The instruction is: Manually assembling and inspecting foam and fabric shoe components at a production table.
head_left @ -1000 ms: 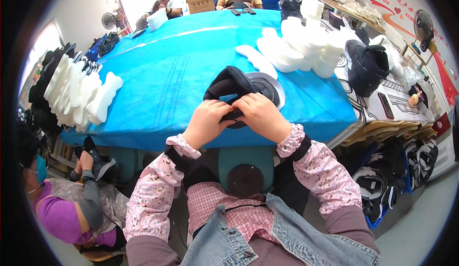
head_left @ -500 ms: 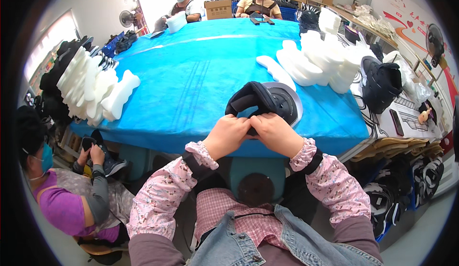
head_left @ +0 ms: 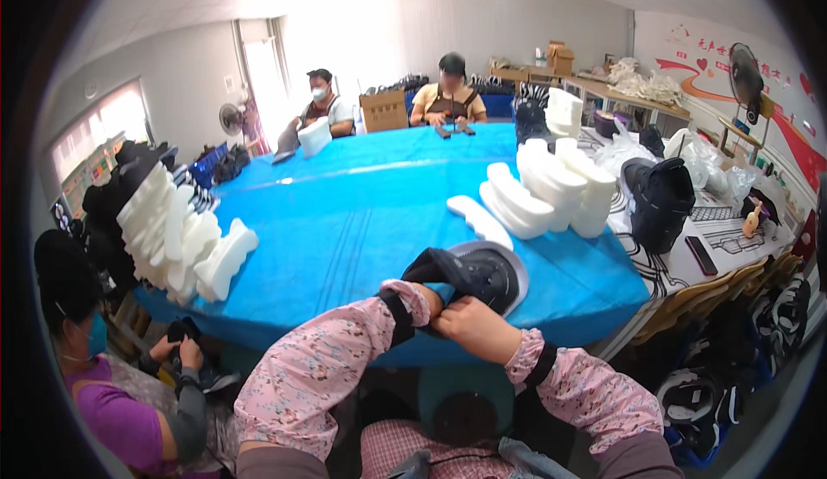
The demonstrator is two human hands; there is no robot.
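Note:
A black shoe (head_left: 482, 276) with a pale grey sole rim sits at the near edge of the blue-covered table, its collar toward me. My right hand (head_left: 478, 328) is closed on the near edge of that collar. My left hand (head_left: 427, 301) reaches into the shoe's opening; its fingers are hidden there, so their pose does not show. A small patch of blue shows at the opening beside my left wrist. Just beyond the shoe, a flat white foam piece (head_left: 481, 223) lies on the table.
White foam pieces (head_left: 551, 190) stand stacked at right, more (head_left: 185, 238) at left. A black shoe (head_left: 659, 203) and a phone (head_left: 701, 256) rest on the right-hand table. One co-worker (head_left: 121, 393) sits at my left; two people sit across the blue table (head_left: 345, 220).
My left hand has gone from gripping the collar to inside the shoe opening. My right hand stays on the collar. The view has tilted upward, showing more of the room.

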